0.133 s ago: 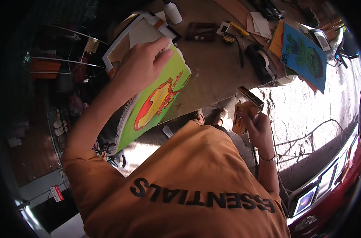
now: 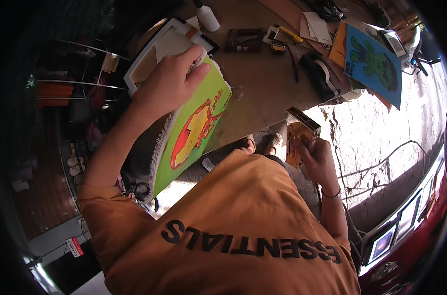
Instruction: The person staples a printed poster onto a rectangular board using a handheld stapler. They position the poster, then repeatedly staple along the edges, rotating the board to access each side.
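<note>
Left hand (image 2: 172,81) grips the top edge of a bright green stretched canvas painted with a red-and-yellow cartoon figure (image 2: 196,125), fingers curled over its frayed white cloth margin; the canvas is tilted, its lower end down near the orange shirt (image 2: 223,221), its upper corner over a white rectangular frame (image 2: 135,64) at the edge of the brown workbench (image 2: 263,83). Right hand (image 2: 319,160) is clenched round a small brown wooden block-shaped tool (image 2: 298,137), held apart from the canvas, just below the bench edge. Risks, judged: 1 hand alone steadies a tilted canvas, so it could slip or twist and crease the loose cloth margin; the painted face could scuff against the white frame; the tool, brought in 1-handed, could land off the margin and mark the picture. The black tape dispenser (image 2: 319,73) and yellow tape measure (image 2: 282,39) lie near on the bench, well clear of both hands. A blue painting of a green figure (image 2: 373,64) overhangs the far bench end.
</note>
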The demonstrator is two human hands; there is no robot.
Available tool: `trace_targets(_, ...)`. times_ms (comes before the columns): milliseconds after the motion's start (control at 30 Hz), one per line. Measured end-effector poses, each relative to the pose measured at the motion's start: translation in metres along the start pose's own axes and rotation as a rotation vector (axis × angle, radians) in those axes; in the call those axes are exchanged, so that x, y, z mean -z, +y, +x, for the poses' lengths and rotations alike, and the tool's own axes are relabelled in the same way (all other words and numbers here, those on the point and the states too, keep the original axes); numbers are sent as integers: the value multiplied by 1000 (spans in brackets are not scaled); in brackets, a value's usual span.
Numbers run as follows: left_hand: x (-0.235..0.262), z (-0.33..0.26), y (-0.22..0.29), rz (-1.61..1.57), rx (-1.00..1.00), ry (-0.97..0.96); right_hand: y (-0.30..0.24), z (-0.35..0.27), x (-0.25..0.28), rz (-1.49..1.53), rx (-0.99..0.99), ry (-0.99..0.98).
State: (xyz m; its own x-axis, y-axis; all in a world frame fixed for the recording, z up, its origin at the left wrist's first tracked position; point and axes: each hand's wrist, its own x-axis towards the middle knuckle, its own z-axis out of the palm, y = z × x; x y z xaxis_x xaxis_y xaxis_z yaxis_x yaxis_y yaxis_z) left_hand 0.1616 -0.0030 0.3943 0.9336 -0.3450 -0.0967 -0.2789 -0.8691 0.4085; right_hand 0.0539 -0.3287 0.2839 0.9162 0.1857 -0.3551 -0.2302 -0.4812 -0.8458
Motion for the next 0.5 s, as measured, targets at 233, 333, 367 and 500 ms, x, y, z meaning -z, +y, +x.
trace_targets(233, -24, 37, -34, -742, -57, -285, -50, 25, 10, -206, 184, -56)
trace_targets(333, -52, 41, -43, -1043, -154, -239, -80, 46, 16, -392, 185, -120)
trace_targets(367, -60, 41, -45, -1121, -128, -213, -90, 53, 16, -370, 224, -118)
trace_targets(500, -90, 35, -45, -1291, -46, 31, -123, 75, 23, -500, 352, -157)
